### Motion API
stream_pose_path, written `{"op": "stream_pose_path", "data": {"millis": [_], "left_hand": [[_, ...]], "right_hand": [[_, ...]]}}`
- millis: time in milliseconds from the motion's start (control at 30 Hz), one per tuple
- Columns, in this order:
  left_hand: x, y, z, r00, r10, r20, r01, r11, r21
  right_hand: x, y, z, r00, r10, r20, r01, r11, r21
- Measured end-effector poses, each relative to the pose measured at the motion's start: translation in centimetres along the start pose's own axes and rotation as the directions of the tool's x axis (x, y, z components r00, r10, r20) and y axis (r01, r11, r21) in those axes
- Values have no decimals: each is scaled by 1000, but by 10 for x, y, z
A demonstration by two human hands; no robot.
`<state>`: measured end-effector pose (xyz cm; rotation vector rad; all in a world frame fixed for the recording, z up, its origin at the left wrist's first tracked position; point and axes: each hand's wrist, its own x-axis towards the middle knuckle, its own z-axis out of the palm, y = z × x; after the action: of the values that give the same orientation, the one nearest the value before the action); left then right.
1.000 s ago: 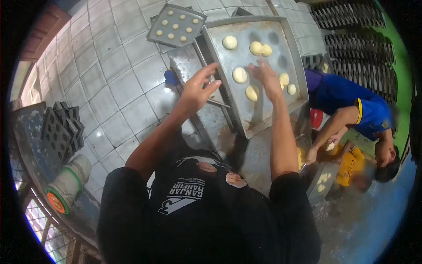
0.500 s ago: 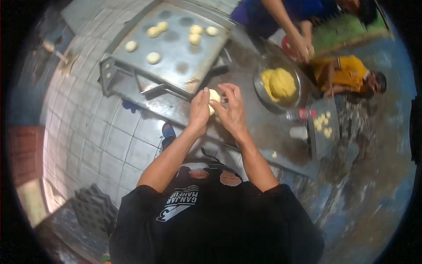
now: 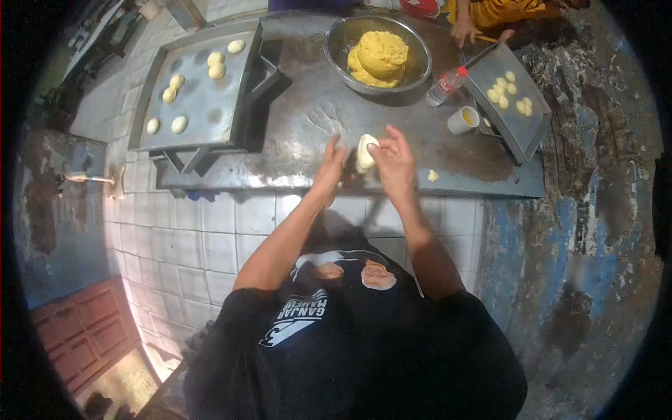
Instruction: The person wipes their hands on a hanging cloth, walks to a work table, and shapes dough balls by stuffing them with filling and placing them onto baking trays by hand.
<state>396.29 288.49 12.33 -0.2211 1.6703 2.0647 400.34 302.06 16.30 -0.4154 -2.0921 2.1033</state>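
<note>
Above the worktable, my right hand [image 3: 397, 166] pinches a pale, flattened oval piece of dough [image 3: 366, 152] between thumb and fingers. My left hand [image 3: 330, 170] is just left of the dough, not touching it, with its fingers stretched upward and nothing in them. A small dough scrap [image 3: 432, 176] lies on the table to the right of my right hand. Beyond my hands stands a metal bowl [image 3: 338, 73] with a large lump of yellow dough or filling [image 3: 382, 56] inside.
At the left, a large metal tray [image 3: 193, 101] carries several dough balls. A smaller tray [image 3: 526, 129] at the right holds several small yellow pieces. Near it are a plastic bottle [image 3: 446, 87] and a white cup [image 3: 460, 124]. Another person's hand [image 3: 463, 31] is at the far right.
My view has turned towards the bowl and the table's right side. My hands have separated; the dough, earlier between both, is now in my right hand alone.
</note>
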Motion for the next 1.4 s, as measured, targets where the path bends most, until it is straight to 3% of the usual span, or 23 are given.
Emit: {"op": "stream_pose_path", "data": {"millis": [67,100,167,267,333,433,500,633,700,733,767,800,833,900,967,1000,1067,1167,1200,1233,1267,1300,1400], "left_hand": [[11,-28,-14,993,-107,40,91,952,293],[30,-62,-25,991,-9,130,-28,960,277],[52,-77,-31,956,149,252,-214,943,255],[85,-37,-19,964,-149,221,130,986,100],[106,-4,-9,963,-85,255,80,996,31],[141,30,-11,953,-1,304,17,999,-51],[166,44,-16,924,121,363,-109,993,-54],[208,73,-23,917,4,399,-25,999,47],[225,74,-19,912,56,406,-49,998,-28],[228,81,-14,921,115,373,-162,982,97],[232,86,-10,923,180,341,-265,938,224],[241,82,-6,911,260,320,-357,886,297],[247,85,-3,914,267,305,-356,888,290],[251,86,8,895,340,290,-436,803,405],[258,78,25,916,321,239,-396,814,425],[259,76,35,939,285,191,-342,821,458],[247,83,41,960,231,155,-278,823,496],[220,75,35,926,295,233,-373,803,465],[212,70,35,912,323,254,-398,847,351],[209,56,34,906,334,261,-412,837,360],[208,43,35,874,360,327,-435,879,196],[204,35,37,835,390,389,-434,901,27],[161,47,51,875,339,345,-445,843,301]], "right_hand": [[12,16,-1,1000,26,15,-16,864,-503],[22,63,0,944,-264,199,330,761,-559],[41,45,6,767,-372,522,630,589,-506],[119,22,-12,857,-413,310,516,687,-512],[205,33,-42,966,-237,105,259,881,-397],[299,27,-68,919,-383,92,341,658,-672],[342,44,-74,682,-637,359,623,248,-742],[355,45,-77,847,-415,332,472,300,-829],[353,32,-88,792,-454,408,577,340,-743],[351,26,-91,952,-255,169,292,590,-753],[350,20,-93,999,11,-49,-41,745,-666],[350,31,-102,963,237,-129,-257,952,-168],[341,19,-94,965,237,-115,-254,950,-180],[305,-2,-79,973,228,24,-225,929,294],[274,24,-61,997,10,80,-22,987,158],[253,19,-35,974,-168,151,211,919,-334],[229,10,-19,908,-294,297,416,573,-706],[220,14,-37,795,-440,417,593,419,-688],[224,23,-48,963,-238,127,269,878,-395],[223,20,-52,993,118,-16,-116,989,95],[219,16,-57,985,174,-5,-172,973,154],[208,12,-57,987,158,-11,-155,974,166],[157,-12,-41,981,-167,96,193,881,-432]]}}
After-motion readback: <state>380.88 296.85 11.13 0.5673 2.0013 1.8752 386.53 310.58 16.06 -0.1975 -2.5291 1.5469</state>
